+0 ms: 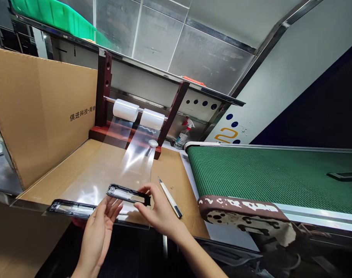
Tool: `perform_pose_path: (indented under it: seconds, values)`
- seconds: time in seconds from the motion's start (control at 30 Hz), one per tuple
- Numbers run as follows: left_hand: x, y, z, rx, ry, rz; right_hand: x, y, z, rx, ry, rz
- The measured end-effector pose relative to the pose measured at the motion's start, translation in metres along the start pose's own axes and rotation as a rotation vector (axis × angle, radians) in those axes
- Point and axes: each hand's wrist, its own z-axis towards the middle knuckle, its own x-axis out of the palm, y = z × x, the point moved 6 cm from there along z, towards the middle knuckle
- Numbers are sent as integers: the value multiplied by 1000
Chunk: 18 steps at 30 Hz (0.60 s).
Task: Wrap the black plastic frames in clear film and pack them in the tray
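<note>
My right hand (157,210) pinches the right end of a narrow black plastic frame (128,194) held just above the clear film (126,170). My left hand (99,227) is under the frame's left end, fingers curled and touching it. A second black frame (70,208) lies flat on the film at the front left. Two rolls of clear film (138,114) hang on a rod in a dark red wooden stand (103,88), with the film pulled forward over the brown work board (170,170).
A white-handled craft knife (169,197) lies on the board just right of my right hand. A cardboard wall (39,112) stands at the left. A green conveyor belt (265,173) runs at the right. A spray bottle (183,135) stands behind.
</note>
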Motion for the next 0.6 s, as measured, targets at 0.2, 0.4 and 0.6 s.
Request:
perform_pose_path:
  seconds: [0.2,0.4,0.6]
  values:
    - [4,-5,-2,-4,23,28,-8,5,-3,-96,-108,-80]
    - [3,-4,-3,8,30,30,-1,14,-2,-155,-55,-163]
    - [4,-5,-4,-13,55,26,1,11,0,-156,-27,-180]
